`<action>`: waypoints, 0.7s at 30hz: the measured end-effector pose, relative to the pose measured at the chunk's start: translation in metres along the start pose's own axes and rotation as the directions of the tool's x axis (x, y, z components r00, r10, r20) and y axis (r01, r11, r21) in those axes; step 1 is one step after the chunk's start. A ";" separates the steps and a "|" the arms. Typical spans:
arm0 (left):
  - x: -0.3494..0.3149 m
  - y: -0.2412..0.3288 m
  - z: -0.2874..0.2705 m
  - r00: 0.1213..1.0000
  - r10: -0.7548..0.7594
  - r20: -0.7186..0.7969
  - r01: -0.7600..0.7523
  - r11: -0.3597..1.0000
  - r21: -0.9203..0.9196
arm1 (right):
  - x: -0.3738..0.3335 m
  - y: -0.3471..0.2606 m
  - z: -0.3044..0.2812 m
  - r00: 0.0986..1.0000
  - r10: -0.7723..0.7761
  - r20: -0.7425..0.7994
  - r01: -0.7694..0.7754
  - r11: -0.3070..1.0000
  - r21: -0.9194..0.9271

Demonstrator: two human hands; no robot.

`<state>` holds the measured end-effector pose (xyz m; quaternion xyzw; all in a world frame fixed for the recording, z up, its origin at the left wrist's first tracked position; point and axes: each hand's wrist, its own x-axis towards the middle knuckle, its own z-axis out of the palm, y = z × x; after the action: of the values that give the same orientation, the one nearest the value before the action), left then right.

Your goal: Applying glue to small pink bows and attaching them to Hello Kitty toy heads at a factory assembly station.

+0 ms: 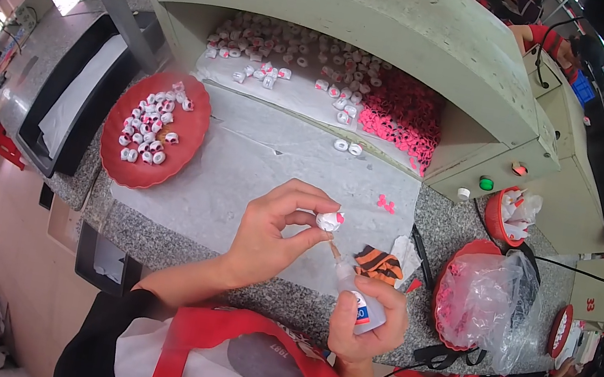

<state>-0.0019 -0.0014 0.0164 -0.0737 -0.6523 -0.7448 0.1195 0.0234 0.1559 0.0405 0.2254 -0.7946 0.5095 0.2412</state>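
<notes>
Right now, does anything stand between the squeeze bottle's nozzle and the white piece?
The thumb tip of the left hand appears to lie between the nozzle and the white piece; nothing else visible does.

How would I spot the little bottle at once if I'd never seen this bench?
Find the big pale cabinet with the open front, then the whitish sheet spread before it. By that sheet's near edge, the right hand grips the bottle. Unlike the small white piece in the left hand, it has a blue-marked label and a narrow nozzle.
</notes>
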 end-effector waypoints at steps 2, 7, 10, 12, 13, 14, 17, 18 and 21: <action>0.000 0.000 0.000 1.000 -0.009 -0.005 0.009 1.000 -0.012 | -0.002 0.000 0.000 1.000 0.000 0.000 0.000 1.000 -0.015; 0.000 0.000 0.000 0.999 -0.036 0.011 0.036 0.998 -0.055 | -0.007 0.003 0.001 0.987 0.154 -0.042 -0.149 0.984 0.095; 0.000 0.000 0.000 0.999 -0.042 0.018 0.043 0.996 -0.076 | -0.003 0.002 0.002 0.996 0.081 -0.035 -0.080 0.996 0.032; 0.000 0.001 -0.001 0.999 -0.039 0.021 0.041 0.996 -0.082 | -0.002 0.003 0.003 0.999 0.040 -0.031 -0.039 0.999 0.023; 0.001 0.003 -0.001 0.992 -0.124 0.034 0.128 0.980 -0.150 | -0.002 0.003 0.004 1.000 -0.001 -0.026 0.002 1.000 0.014; 0.001 0.003 -0.001 0.977 -0.207 0.053 0.214 0.953 -0.216 | -0.002 0.003 0.003 1.000 0.000 -0.027 0.001 1.000 0.015; 0.003 0.002 -0.005 0.948 -0.306 0.086 0.318 0.900 -0.299 | -0.005 0.001 -0.001 0.998 0.044 -0.051 -0.043 0.999 0.024; 0.003 0.002 -0.005 0.948 -0.307 0.087 0.319 0.900 -0.299 | -0.005 0.001 -0.001 0.996 0.056 -0.062 -0.053 0.997 0.047; 0.002 0.002 -0.005 0.946 -0.310 0.088 0.322 0.895 -0.309 | -0.006 0.007 0.000 0.997 0.023 -0.080 -0.017 0.997 0.069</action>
<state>-0.0035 -0.0068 0.0179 0.0013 -0.5283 -0.8486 -0.0287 0.0238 0.1591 0.0317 0.2048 -0.7686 0.5474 0.2600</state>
